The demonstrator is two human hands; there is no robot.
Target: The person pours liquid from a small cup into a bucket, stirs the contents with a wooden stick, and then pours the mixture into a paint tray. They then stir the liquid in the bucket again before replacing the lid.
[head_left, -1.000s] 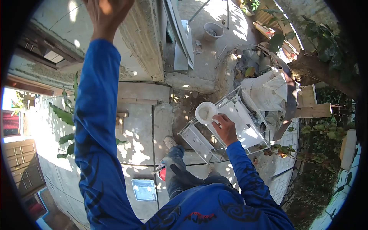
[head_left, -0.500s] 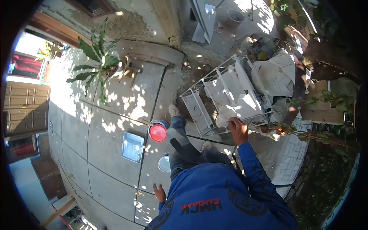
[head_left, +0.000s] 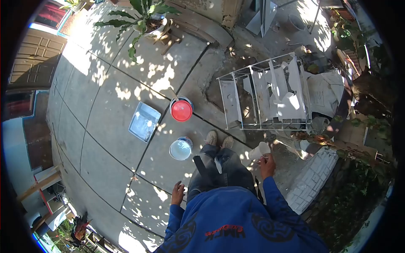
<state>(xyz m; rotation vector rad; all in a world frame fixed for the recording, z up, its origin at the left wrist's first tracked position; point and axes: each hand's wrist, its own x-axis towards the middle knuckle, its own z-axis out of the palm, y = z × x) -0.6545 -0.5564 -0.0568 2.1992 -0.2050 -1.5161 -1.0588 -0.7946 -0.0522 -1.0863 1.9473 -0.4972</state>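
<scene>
My right hand is closed on a white cup, which is tilted and held out at my right side above the paving. My left hand hangs by my left thigh, fingers loosely apart with nothing visible in them. Ahead of that hand, on the floor, stands a tub of pale liquid. Beyond it is a bucket with a red round top, a stick leaning out of its rim. Left of the bucket lies a rectangular paint tray with whitish residue.
A white metal rack lies to the front right, with pale sheets and sacks behind it. A potted plant stands on a wooden stool at the front left. A low white brick edging borders the greenery on my right.
My body has stepped back and turned; my feet are now together. The cup in my right hand has moved away from the rack. Bucket, tub and tray now appear farther ahead.
</scene>
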